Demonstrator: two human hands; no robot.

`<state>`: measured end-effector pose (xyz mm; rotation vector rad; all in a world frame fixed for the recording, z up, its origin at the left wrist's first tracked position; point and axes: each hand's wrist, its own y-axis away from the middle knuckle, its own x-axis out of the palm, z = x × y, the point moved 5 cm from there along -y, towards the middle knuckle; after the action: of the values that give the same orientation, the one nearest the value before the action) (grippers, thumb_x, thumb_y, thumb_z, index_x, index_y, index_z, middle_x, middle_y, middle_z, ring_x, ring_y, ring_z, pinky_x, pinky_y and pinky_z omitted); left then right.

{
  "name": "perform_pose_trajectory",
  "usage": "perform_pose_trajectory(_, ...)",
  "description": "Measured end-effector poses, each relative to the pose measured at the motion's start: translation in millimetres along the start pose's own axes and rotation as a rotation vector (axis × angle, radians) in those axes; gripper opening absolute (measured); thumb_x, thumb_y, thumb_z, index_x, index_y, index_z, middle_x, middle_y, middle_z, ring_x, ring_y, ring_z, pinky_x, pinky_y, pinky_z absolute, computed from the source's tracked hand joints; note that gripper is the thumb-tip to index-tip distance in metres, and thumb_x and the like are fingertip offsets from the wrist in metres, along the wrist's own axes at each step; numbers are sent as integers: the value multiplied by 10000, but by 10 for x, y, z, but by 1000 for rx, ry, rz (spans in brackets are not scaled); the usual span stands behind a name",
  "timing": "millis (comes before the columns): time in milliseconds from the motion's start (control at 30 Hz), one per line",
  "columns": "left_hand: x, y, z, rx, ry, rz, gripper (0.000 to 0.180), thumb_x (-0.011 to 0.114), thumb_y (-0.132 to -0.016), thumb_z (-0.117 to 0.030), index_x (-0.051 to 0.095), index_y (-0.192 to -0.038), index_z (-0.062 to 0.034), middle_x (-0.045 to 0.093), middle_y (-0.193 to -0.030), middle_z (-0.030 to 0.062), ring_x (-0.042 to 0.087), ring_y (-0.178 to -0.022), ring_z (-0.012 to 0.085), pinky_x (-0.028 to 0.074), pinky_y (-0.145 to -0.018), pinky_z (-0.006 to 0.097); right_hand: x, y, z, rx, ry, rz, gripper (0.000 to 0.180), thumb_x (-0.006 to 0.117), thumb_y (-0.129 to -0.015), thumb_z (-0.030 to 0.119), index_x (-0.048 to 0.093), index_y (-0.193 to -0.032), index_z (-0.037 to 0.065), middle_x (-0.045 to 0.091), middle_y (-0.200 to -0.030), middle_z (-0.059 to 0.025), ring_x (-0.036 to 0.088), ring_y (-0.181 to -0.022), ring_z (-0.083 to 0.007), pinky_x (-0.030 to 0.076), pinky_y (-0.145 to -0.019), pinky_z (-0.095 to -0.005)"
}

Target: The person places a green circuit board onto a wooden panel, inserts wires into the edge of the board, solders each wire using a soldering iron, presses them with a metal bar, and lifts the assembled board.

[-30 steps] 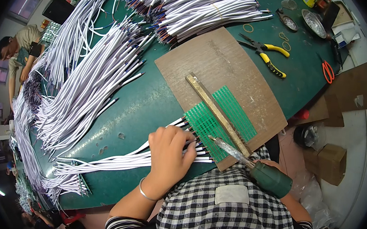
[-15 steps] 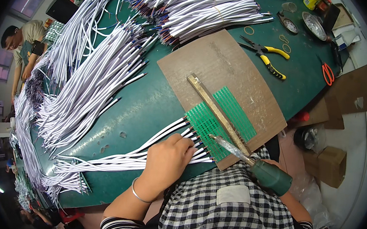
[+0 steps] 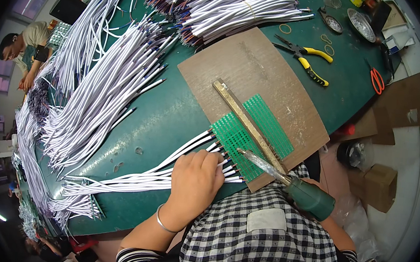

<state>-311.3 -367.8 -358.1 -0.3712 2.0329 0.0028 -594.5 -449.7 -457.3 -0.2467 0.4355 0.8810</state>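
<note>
A green circuit board panel (image 3: pixel 232 133) lies on a brown board (image 3: pixel 256 60), with a brass-coloured metal bar (image 3: pixel 246 121) across it. White cables (image 3: pixel 135 184) run from the left to the panel's lower-left edge, several of their coloured ends touching it. My left hand (image 3: pixel 197 177) is closed over these cables close to the panel, its fingertips pinching a white cable. My right hand (image 3: pixel 317 185), mostly hidden, grips the green handle of a soldering iron (image 3: pixel 309 197). The iron's tip rests on or just over the panel, near the cable ends; contact is hard to tell.
Big bundles of white cables (image 3: pixel 109 87) cover the table's left and far side. Yellow-handled pliers (image 3: pixel 303 59), red-handled scissors (image 3: pixel 375 81) and a metal dish (image 3: pixel 361 25) lie to the right. Cardboard boxes (image 3: pixel 380 188) stand beyond the table edge. Another person (image 3: pixel 30 48) works at far left.
My left hand has shifted slightly up and right along the cables. The soldering iron's tip has moved a little up and left over the panel. The whole view has shifted slightly.
</note>
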Motion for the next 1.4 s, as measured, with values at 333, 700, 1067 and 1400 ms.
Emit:
perform_pose_trajectory(333, 87, 31, 102, -140, 160, -49, 87, 688, -710, -80, 627, -772, -71, 558, -697, 52, 540, -682, 242, 380, -641, 358, -46, 1, 84, 576, -448, 79, 406, 703, -792, 43, 565, -1169, -21, 667, -1050, -109, 664, -932, -180, 540, -816, -265)
perform_pose_trajectory(700, 60, 28, 73, 58, 153, -118, 189, 709, -650, -5, 658, -813, -85, 563, -723, 36, 542, -706, 223, 416, -655, 349, -95, -87, 210, 344, -585, -27, 400, 698, -797, 51, 565, -1166, -26, 666, -1075, -114, 669, -941, -189, 547, -811, -276)
perform_pose_trajectory(1067, 39, 32, 64, 119, 110, -113, 225, 724, -647, -40, 675, -858, -101, 548, -737, 14, 517, -714, 206, 373, -655, 348, -94, 5, 168, 105, -44, -1, 468, 749, -752, 146, 558, -1151, -6, 670, -1046, -91, 675, -918, -205, 546, -795, -288)
perform_pose_trajectory(1400, 24, 22, -16, 226, -91, -53, 286, 707, -617, -81, 672, -894, -147, 473, -737, -2, 474, -721, 199, 364, -663, 351, -79, -48, 201, 134, 50, 88, 486, 742, -732, 237, 553, -1133, 39, 660, -1017, -57, 666, -889, -218, 538, -752, -314)
